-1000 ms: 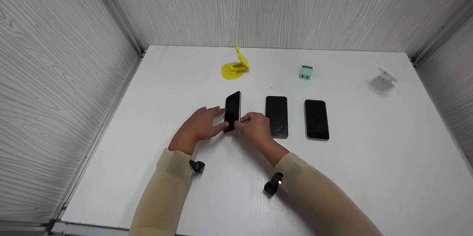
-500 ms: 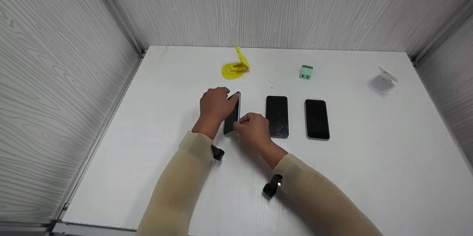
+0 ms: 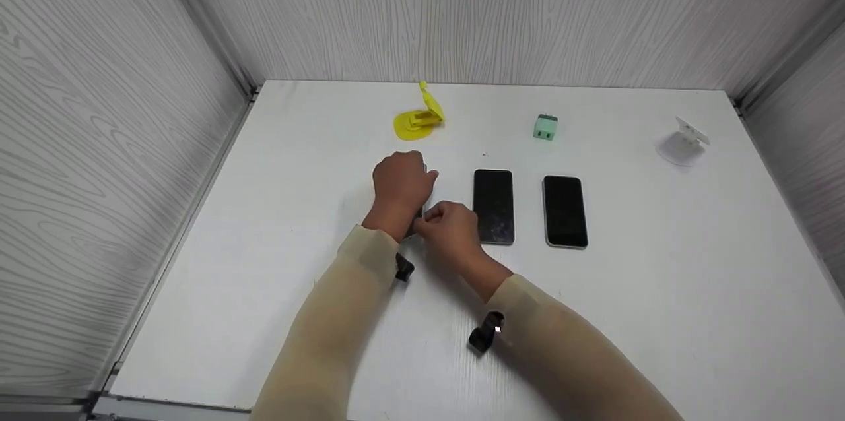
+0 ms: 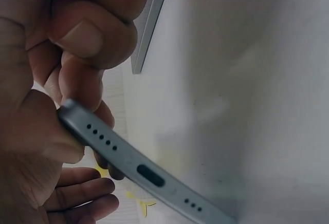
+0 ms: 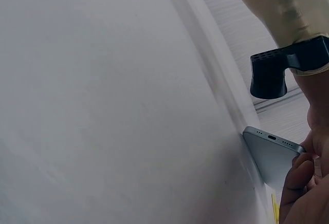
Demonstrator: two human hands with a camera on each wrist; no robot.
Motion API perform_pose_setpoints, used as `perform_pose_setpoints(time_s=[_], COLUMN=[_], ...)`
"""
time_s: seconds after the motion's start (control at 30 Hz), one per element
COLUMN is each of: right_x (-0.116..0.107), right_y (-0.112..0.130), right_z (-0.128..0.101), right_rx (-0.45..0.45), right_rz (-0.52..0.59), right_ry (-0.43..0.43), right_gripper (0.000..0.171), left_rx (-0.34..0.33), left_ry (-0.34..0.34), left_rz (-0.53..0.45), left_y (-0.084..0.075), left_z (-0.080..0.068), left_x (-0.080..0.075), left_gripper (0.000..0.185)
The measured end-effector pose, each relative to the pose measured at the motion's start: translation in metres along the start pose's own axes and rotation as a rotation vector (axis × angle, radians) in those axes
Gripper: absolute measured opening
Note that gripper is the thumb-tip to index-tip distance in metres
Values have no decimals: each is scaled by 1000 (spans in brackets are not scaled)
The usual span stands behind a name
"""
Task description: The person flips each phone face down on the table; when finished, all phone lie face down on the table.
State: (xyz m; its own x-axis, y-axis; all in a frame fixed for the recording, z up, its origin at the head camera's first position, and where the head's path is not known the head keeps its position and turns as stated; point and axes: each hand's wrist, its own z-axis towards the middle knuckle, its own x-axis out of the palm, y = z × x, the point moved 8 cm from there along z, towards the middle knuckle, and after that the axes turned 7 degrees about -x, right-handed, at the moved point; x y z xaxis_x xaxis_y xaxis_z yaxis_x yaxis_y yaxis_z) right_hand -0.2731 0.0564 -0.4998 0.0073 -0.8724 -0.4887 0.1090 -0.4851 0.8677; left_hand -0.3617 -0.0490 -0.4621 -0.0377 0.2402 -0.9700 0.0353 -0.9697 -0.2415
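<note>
We have the leftmost phone [image 3: 416,226] tipped up on its long edge on the white table [image 3: 264,223], caught between both hands. Our left hand [image 3: 401,182] curls over the far half of it, fingers wrapped around the body; in the left wrist view the phone's bottom edge with its port and speaker holes sits against the palm. Our right hand [image 3: 450,228] pinches the near end, and the right wrist view shows its fingertips [image 5: 298,175] on the corner by the port. Most of the phone is hidden behind our hands from above.

Just to the right of the grip, a second phone [image 3: 493,206] lies flat, screen up, with a third phone [image 3: 565,211] beside it. Beyond the grip stand a yellow phone stand [image 3: 417,119], a green charger plug [image 3: 545,127] and, far right, a white stand [image 3: 682,142].
</note>
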Motion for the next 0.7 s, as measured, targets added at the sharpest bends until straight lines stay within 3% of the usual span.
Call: perform_pose_setpoints(time_s=[0.2,0.47,0.7], right_x=[2,3,8], right_y=[2,7,6], right_z=[-1,-2,-3], right_rx=[-6,-30,-25], right_rz=[13,-12,-6], right_ry=[17,29,48], right_gripper=[20,15,15], left_rx=[-12,-1,-69], left_ry=[18,-30,-79], left_rz=[37,50,40], left_y=[-2,-3,8], left_z=[1,0,-4], left_x=[0,-5,-11], left_gripper=[31,32,34])
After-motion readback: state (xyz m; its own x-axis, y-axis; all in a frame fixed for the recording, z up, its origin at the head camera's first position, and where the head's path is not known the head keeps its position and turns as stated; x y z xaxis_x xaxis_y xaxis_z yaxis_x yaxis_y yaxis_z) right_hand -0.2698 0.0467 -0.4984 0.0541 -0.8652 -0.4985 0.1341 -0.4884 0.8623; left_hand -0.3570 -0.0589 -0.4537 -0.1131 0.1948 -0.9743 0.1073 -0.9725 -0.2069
